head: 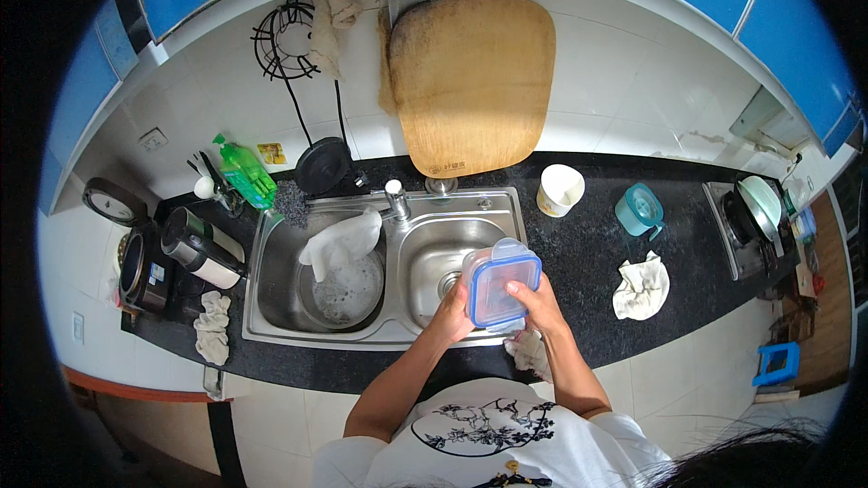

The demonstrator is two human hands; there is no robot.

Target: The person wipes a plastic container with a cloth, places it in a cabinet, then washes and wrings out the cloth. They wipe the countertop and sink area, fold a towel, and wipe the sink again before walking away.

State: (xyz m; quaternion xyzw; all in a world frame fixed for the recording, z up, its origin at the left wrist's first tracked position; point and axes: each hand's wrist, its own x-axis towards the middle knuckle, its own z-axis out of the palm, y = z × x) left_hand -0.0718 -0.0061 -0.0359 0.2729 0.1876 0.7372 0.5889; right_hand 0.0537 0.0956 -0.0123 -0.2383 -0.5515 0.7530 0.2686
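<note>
Both hands hold a clear plastic food container (500,293) with a blue-rimmed lid, above the front right of the double sink (393,337). My left hand (453,312) grips its left side. On the right side is my right hand (539,303), its thumb lying across the lid. A clear locking flap stands out at the container's far edge. Below it, the right basin (427,251) is partly hidden. In the left basin, a pan of foamy water (346,291) sits beneath a white cloth (342,240) draped by the faucet (397,200).
Right of the sink are a paper tub (561,190), a teal lidded container (639,209), a crumpled cloth (641,286) and a stove with pans (746,217). Leftward stand a kettle (203,247), rice cooker (146,271) and green soap bottle (245,173). A wooden cutting board (475,81) hangs behind.
</note>
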